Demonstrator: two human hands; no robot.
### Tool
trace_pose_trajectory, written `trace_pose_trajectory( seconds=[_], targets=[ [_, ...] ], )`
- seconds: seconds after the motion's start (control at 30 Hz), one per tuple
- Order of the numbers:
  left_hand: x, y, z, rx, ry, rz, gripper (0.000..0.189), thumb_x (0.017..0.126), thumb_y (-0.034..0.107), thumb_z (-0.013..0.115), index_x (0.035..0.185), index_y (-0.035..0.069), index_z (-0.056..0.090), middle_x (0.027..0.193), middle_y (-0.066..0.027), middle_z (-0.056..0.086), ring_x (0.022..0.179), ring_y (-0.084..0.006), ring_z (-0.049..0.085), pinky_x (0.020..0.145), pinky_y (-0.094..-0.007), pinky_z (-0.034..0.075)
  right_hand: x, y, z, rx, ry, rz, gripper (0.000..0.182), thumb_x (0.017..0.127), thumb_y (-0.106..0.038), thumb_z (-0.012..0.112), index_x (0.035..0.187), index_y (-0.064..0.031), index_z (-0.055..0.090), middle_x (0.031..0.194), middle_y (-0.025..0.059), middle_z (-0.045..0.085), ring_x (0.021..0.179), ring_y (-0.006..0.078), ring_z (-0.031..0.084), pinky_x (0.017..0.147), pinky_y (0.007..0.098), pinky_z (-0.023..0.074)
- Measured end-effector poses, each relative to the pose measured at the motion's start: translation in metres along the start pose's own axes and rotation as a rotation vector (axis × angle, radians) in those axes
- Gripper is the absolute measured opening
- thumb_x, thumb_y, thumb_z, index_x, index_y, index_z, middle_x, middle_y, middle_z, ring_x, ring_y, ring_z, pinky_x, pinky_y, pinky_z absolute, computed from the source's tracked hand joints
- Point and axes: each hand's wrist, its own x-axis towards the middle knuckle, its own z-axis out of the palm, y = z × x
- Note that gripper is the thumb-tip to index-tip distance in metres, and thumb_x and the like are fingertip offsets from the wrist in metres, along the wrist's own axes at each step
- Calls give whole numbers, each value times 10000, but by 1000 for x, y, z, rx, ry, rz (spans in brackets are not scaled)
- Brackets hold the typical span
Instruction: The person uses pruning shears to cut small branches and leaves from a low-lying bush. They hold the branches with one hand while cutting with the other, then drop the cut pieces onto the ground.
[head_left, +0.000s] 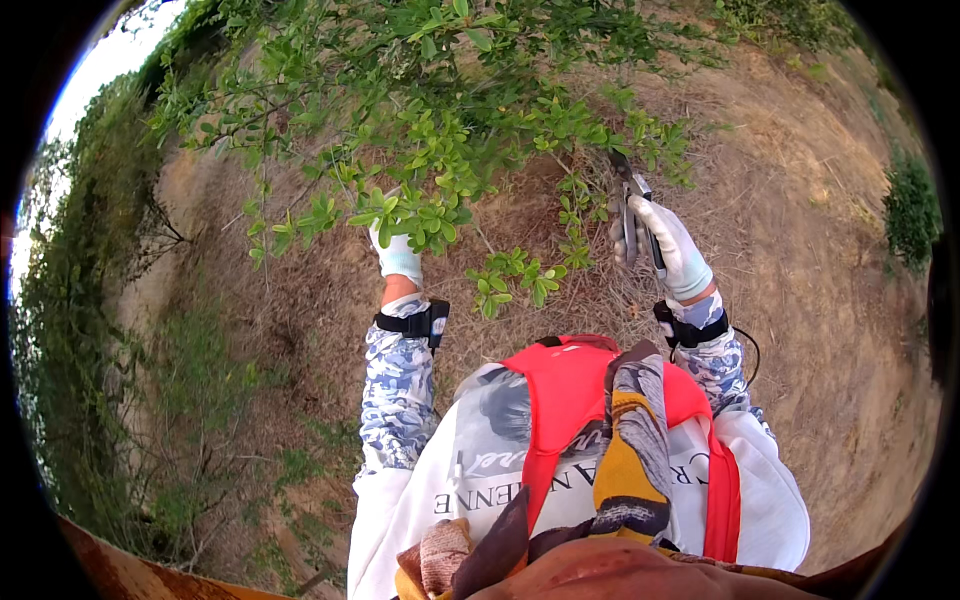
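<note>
My right hand (677, 244), in a pale work glove, grips a pair of pruning shears (640, 186). Their dark blades point away from me and reach the leaves at the right side of a leafy shrub (442, 142); the blade tips are partly covered by foliage. My left hand (397, 255), also gloved in white, is in among the shrub's near leaves on the left. Leaves hide most of its fingers, so whether it holds a twig is unclear. Low green sprigs (514, 281) hang between the two hands.
Dry grass and bare soil (810, 277) cover the ground. Dense bushes (97, 300) line the left side, and a small green bush (911, 206) grows at far right. Black straps with small devices (416, 322) sit on both wrists; a thin cable loops by the right one.
</note>
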Motion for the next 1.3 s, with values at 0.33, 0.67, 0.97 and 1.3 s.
trace_pose_trajectory(
  seconds=[0.33,0.67,0.97,1.3],
  targets=[
    [-17,21,6,59,-168,-201,273,1065,152,435,1289,38,541,1207,-87,647,1015,-218,629,876,-361,522,129,36,-48,-224,22,79,413,1021,-447,564,1024,-50,679,817,33,695,624,110,645,506,240,481],
    [-37,98,-12,723,-172,6,312,991,178,510,1264,75,622,1324,-144,635,1232,-375,562,1050,-476,417,177,2,5,-252,-27,105,395,983,-305,686,1203,23,666,866,4,661,663,58,562,563,257,455],
    [-33,118,-16,609,54,116,245,972,96,581,1194,36,666,1190,-75,706,1039,-264,657,896,-381,497,212,41,4,-31,-196,-109,357,1035,-217,571,1310,10,599,978,66,703,695,140,654,588,258,507],
    [-46,154,-19,-126,221,-227,192,991,150,668,1133,28,710,1037,-9,703,903,-90,625,820,-247,506,248,61,-34,-854,-144,-574,361,1082,-332,458,1241,-41,603,1040,120,721,820,213,706,687,367,547]
  ],
)
